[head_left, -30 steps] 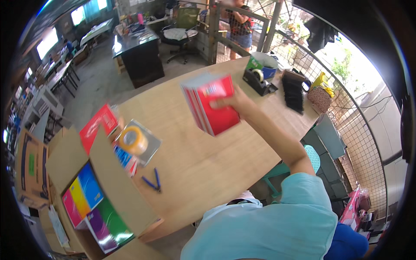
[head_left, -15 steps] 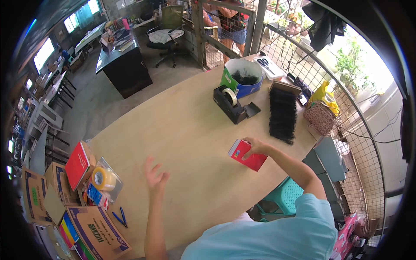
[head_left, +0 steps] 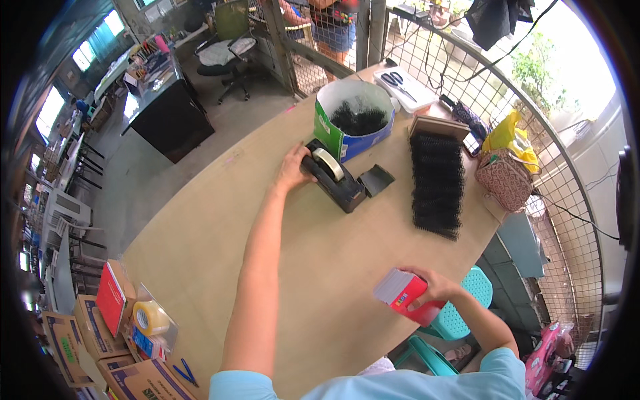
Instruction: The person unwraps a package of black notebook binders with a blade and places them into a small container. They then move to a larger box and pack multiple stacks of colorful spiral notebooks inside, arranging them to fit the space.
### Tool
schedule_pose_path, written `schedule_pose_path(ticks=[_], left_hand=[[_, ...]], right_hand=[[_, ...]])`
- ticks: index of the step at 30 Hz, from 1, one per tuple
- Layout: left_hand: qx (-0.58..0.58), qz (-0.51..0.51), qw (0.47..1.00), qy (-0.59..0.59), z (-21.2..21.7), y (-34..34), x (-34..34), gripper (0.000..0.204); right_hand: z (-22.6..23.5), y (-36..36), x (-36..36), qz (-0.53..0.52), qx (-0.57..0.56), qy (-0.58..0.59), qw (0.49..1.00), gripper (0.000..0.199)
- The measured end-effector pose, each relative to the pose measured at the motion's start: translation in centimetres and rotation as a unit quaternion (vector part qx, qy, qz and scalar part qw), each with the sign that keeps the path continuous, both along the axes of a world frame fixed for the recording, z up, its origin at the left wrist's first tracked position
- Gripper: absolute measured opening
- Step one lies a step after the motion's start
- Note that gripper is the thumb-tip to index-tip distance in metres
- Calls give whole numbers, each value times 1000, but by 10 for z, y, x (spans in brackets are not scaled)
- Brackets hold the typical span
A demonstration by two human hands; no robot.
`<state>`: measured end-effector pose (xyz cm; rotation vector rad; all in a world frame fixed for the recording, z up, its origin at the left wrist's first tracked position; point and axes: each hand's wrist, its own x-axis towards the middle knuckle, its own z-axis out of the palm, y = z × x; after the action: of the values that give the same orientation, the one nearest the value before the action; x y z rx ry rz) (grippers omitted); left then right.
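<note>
Left arm stretched right out across the wooden table, and the left hand sits on the near end of the black tape dispenser just above the middle of the frame. The fingers curl against the dispenser's end; how tightly they close I cannot tell from here. A roll of pale tape sits on top of the dispenser, just beside that hand.

Down at the lower right, the right hand grips a small red box at the table's edge, fingers wrapped round its far side, thumb underneath, the box's white end pointing toward the left of the frame. Hand and box are well apart from the dispenser.

Right behind the dispenser stands a round tub, green and blue on the outside, with dark stuff in it. A small flat black square lies touching the dispenser's right side. Further right, a long row of black clips runs down the table, a brown board at its upper end. A pink patterned pouch and a yellow bag rest at the right edge, by the wire fence.

Lower left corner: cardboard boxes, a red book, a yellow roll of tape. A turquoise plastic stool shows under the right hand.
</note>
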<state>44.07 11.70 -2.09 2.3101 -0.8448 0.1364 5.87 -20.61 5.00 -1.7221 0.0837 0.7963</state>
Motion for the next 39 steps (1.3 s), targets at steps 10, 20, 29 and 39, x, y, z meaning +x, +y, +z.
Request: schedule_pose_path(ticks=[10, 20, 29, 39], left_hand=[[-114, 275, 953, 45, 0, 9, -168, 64], [-445, 143, 763, 448, -37, -44, -263, 83], [-217, 393, 814, 368, -15, -58, -258, 56], [-508, 253, 699, 435, -41, -55, -210, 41]], right_hand=[[7, 90, 186, 384, -182, -167, 890, 109], [-27, 141, 273, 593, -238, -181, 748, 94], [-39, 58, 167, -87, -165, -137, 973, 73], [-82, 81, 187, -256, 65, 27, 964, 78]])
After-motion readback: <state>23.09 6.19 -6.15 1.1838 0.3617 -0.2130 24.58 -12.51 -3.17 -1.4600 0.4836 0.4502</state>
